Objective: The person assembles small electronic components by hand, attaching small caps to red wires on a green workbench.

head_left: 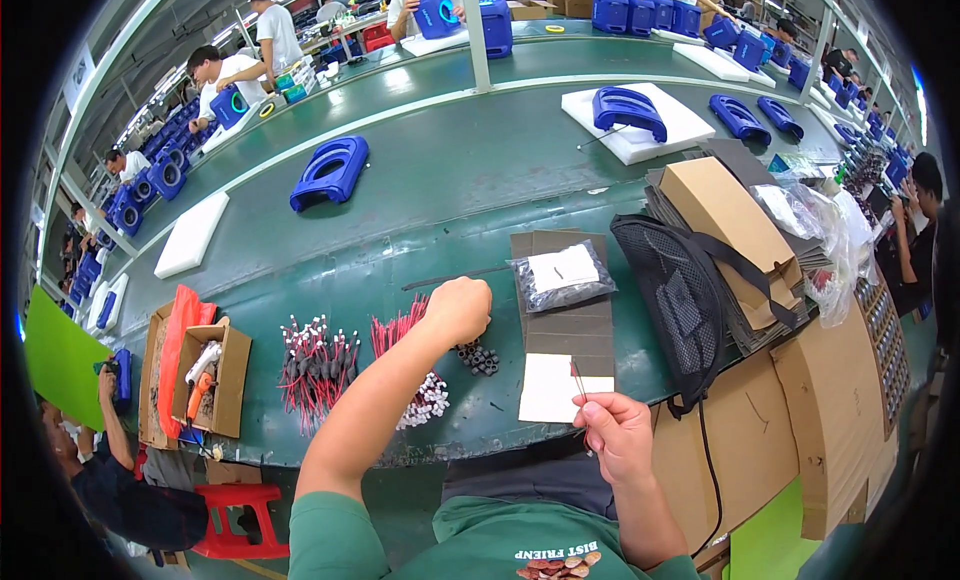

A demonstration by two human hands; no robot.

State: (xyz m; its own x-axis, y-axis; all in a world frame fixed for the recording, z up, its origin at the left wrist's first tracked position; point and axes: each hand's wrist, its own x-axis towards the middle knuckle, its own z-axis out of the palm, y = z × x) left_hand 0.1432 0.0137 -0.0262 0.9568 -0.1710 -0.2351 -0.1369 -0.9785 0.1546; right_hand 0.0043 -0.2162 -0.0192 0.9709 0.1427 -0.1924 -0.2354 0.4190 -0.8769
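Observation:
My left hand (461,310) is closed, knuckles up, above the bench beside a pile of small black ring-shaped parts (478,359). Whatever its fingers may hold is hidden beneath it. Under my left forearm lies a bundle of red wires (397,330) with white connectors (427,400). To its left is another bundle of red and black wires (318,365). My right hand (617,432) pinches a thin wire (577,376) between thumb and forefinger, at the bench's front edge. Behind that wire are a white paper sheet (545,388) and grey cardboard strips (568,330).
A plastic bag of black parts (563,276) rests on the strips. Right of it are a black mesh bag (665,300) and stacked cardboard (735,215). A cardboard box with tools (228,380) stands left. Blue plastic housings (331,173) sit on the green line beyond; co-workers are around.

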